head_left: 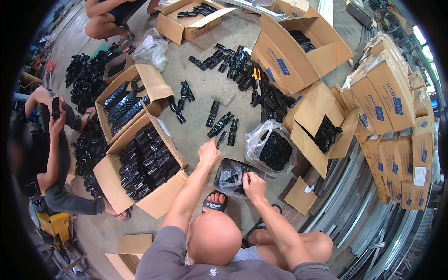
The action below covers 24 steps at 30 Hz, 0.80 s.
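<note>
My left hand (pixel 208 152) stretches forward over the concrete floor, its back to the camera and its fingers curled under. It is just short of a few loose black plastic parts (pixel 223 130). Whether it holds anything is hidden. My right hand (pixel 253 183) is at the mouth of a dark plastic bag (pixel 229 176) of small black pieces in front of my feet, with the fingers pinched on one small black piece. My sandalled foot (pixel 215 201) rests just below the bag.
An open cardboard box (pixel 156 200) full of black parts stands to my left, with another box (pixel 151 77) behind it. A clear bag of black pieces (pixel 274 150), more open boxes and stacked cartons (pixel 396 107) lie right. Two people sit at left and top left. Metal rails run at lower right.
</note>
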Tool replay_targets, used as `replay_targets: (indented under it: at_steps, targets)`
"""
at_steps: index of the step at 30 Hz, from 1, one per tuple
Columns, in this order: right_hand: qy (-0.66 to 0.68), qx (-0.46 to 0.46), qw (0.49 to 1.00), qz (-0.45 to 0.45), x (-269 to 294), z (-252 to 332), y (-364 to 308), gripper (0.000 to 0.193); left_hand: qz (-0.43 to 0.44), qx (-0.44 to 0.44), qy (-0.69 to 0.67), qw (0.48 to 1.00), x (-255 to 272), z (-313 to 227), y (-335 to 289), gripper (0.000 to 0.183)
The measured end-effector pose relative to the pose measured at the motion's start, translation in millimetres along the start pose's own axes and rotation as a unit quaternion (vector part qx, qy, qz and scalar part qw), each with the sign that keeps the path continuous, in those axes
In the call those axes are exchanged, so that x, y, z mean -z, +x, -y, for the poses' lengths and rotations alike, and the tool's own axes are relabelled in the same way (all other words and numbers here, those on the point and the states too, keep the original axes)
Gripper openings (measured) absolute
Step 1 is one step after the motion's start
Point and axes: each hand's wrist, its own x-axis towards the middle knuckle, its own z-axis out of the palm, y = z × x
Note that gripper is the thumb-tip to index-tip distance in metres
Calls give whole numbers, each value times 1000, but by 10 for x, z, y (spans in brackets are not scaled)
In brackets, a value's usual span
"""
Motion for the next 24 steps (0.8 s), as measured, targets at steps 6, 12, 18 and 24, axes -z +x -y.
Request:
replay_targets:
  at_steps: [6, 12, 18, 24]
  targets:
    - [44, -5, 996, -80, 8, -89, 76, 14, -61, -14, -37, 997, 93, -440, 231, 51]
    - [70, -14, 993, -90, 94, -36, 115, 15, -22, 3, 80, 997, -170, -556, 440, 47]
    - [72, -15, 994, -86, 125, -18, 60, 15, -25, -31, 104, 994, -294, -403, 496, 39]
    - [141, -52, 982, -112, 267, 237, 180, 20, 45, -28, 19, 998, 15, -252, 240, 44]
